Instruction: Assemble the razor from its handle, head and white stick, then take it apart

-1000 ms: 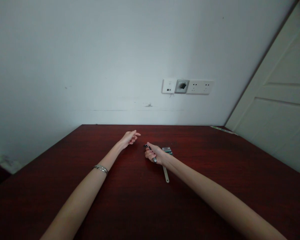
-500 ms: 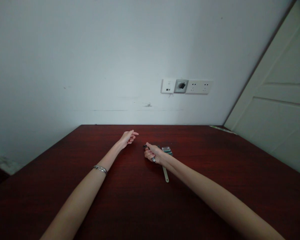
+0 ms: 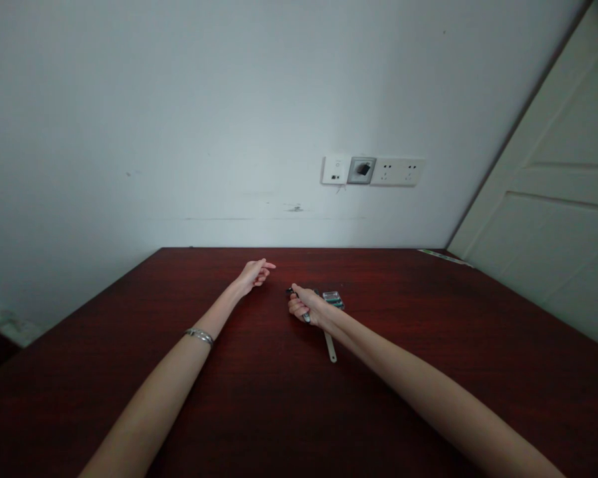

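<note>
The right hand is closed around a slim black-and-silver tool, its dark head poking out past the thumb toward the left and its rounded butt showing below the fingers; the grip hides the middle. Whether this hand rests on the wood or hangs just above it, I cannot tell. The left hand, a short gap away and farther back, is partly open: the index finger extends to the right and the others curl loosely. That gap gives the tool's head a little room sideways.

Just beyond the right wrist lies a small clear case with green contents. A pale flat handle with a hole in its end juts toward the near side, its upper part hidden by the wrist, so room on that flank is tighter.

A metal bracelet circles the left forearm. The reddish-brown tabletop spreads widest between the forearms, nearer the wearer. Its far edge, nearer the left hand than the right, meets the white wall. The right edge slants past a panelled door, and a thin pale strip lies at that far corner.
</note>
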A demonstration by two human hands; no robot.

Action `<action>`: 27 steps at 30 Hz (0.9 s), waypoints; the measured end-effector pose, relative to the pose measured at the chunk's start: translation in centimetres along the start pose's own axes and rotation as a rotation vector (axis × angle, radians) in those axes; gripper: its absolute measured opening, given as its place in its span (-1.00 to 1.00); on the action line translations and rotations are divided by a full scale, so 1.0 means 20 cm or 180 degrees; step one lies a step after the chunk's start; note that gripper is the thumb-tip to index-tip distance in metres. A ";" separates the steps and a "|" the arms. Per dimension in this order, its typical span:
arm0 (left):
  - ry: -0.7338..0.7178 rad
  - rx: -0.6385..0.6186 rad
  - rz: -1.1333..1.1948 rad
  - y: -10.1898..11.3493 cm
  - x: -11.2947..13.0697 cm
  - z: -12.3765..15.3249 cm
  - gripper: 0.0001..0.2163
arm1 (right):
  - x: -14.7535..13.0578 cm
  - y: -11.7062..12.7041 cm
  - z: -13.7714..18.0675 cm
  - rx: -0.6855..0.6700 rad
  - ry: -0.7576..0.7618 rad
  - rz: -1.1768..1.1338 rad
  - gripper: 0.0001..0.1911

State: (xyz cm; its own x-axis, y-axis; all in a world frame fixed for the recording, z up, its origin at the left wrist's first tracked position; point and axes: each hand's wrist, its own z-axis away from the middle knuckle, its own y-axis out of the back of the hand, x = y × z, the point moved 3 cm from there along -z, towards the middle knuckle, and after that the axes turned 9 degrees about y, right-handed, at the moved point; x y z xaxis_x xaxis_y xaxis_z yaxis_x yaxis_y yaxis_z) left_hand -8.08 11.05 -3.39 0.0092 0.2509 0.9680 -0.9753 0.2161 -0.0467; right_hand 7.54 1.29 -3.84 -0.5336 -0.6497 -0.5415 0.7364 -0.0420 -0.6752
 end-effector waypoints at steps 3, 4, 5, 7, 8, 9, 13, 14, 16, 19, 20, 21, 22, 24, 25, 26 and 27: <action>0.0012 -0.0007 0.0002 0.00 0.00 0.00 -0.71 | 0.00 0.00 0.00 0.0021 0.0032 0.0016 -0.63; 0.0017 -0.0005 0.0002 0.00 0.00 0.00 -0.71 | 0.00 0.00 -0.01 0.0026 0.0039 0.0020 -0.63; 0.0020 -0.0002 0.0004 0.00 0.00 -0.01 -0.71 | 0.00 0.01 -0.01 0.0028 0.0048 0.0023 -0.63; 0.0028 0.0003 0.0001 0.00 0.00 -0.01 -0.71 | 0.00 0.01 -0.01 0.0024 0.0068 0.0024 -0.63; 0.0039 0.0010 -0.0002 0.00 0.00 -0.01 -0.71 | 0.00 0.02 -0.02 0.0018 0.0077 0.0023 -0.63; 0.0055 0.0019 -0.0005 0.00 -0.01 -0.01 -0.71 | 0.00 0.02 -0.02 0.0009 0.0083 0.0019 -0.63; 0.0112 0.0042 -0.0013 0.00 -0.01 -0.01 -0.71 | 0.00 0.03 -0.03 -0.0018 0.0090 0.0018 -0.62; 0.0113 0.0042 -0.0014 0.00 0.00 -0.01 -0.71 | 0.00 0.03 -0.03 -0.0016 0.0095 0.0025 -0.62; 0.0118 0.0051 -0.0011 0.00 0.00 -0.01 -0.71 | 0.00 0.03 -0.03 -0.0003 0.0103 0.0046 -0.63; 0.0127 0.0066 -0.0005 0.00 -0.01 -0.01 -0.71 | 0.00 0.02 -0.03 0.0012 0.0112 0.0083 -0.63; 0.0123 0.0066 -0.0003 0.00 -0.01 -0.01 -0.71 | -0.01 0.02 -0.02 0.0014 0.0115 0.0095 -0.63; 0.0118 0.0063 0.0001 0.01 -0.01 -0.01 -0.71 | -0.01 0.01 -0.02 0.0015 0.0122 0.0107 -0.64; 0.0111 0.0059 0.0005 0.01 -0.01 -0.01 -0.71 | -0.01 0.01 -0.02 0.0016 0.0131 0.0120 -0.64; 0.0099 0.0055 0.0011 0.01 -0.01 -0.01 -0.71 | -0.01 0.00 0.00 0.0021 0.0159 0.0146 -0.64; 0.0095 0.0052 0.0010 0.01 -0.01 -0.02 -0.71 | -0.01 0.00 0.00 0.0019 0.0180 0.0160 -0.64; 0.0089 0.0048 0.0008 0.01 -0.01 -0.02 -0.71 | -0.01 0.00 0.01 0.0010 0.0208 0.0172 -0.64; 0.0083 0.0046 0.0001 0.01 -0.01 -0.02 -0.71 | -0.02 -0.01 0.02 -0.0006 0.0243 0.0184 -0.64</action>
State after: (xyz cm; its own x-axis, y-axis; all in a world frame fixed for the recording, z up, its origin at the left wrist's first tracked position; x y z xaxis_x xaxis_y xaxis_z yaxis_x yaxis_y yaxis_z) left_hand -8.20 11.34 -3.77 0.0144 0.2754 0.9612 -0.9783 0.2025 -0.0434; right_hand 7.74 1.20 -3.34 -0.5204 -0.5911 -0.6163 0.7662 -0.0046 -0.6426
